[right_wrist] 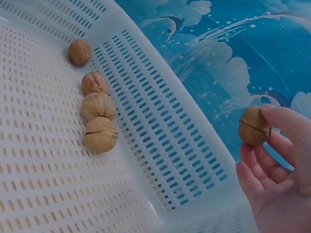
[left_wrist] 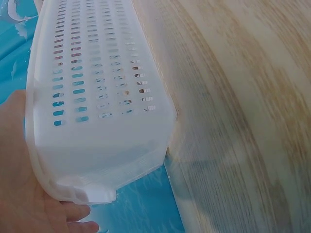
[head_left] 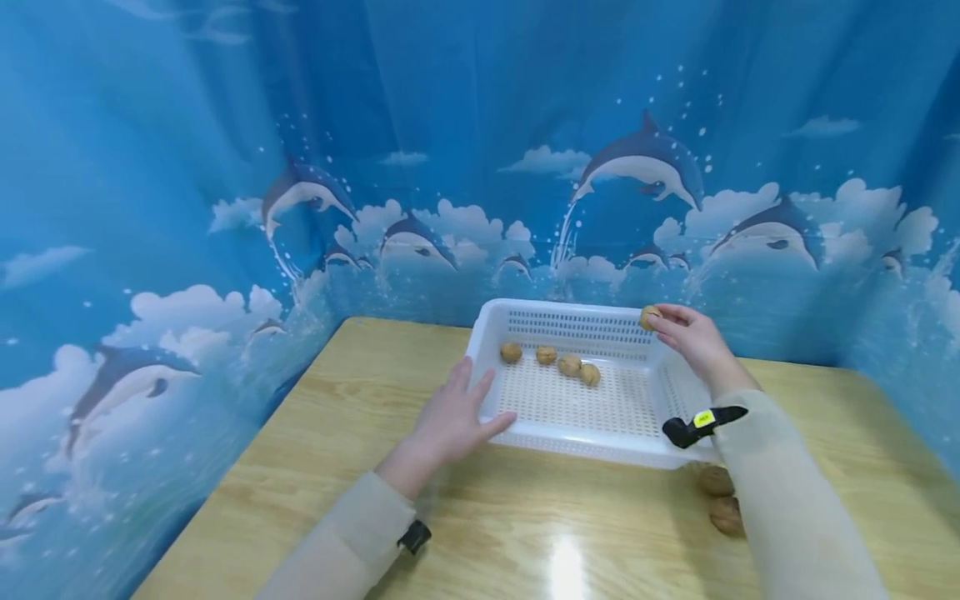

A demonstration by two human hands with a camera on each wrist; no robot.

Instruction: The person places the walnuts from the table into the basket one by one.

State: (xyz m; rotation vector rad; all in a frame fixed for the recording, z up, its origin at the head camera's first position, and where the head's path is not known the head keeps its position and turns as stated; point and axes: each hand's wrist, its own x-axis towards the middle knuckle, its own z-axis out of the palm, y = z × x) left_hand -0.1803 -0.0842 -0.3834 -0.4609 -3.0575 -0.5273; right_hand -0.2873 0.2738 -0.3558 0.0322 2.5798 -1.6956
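A walnut (right_wrist: 252, 127) up in the right hand (head_left: 693, 340), right by the basket's (head_left: 592, 437) far rim!
It's round, tan-brown, pinched between thumb and fingers, while the left hand (head_left: 447, 417), fingers spread, touches the basket's left side; the right wrist view catches a dark seam across the shell, and only the head view shows two darker walnuts (head_left: 726, 517) on the table (head_left: 360, 392).

Basket (head_left: 585, 442) is smooth plastic, walnuts (right_wrist: 101, 138) rough, table (head_left: 360, 400) glossy wood-grain
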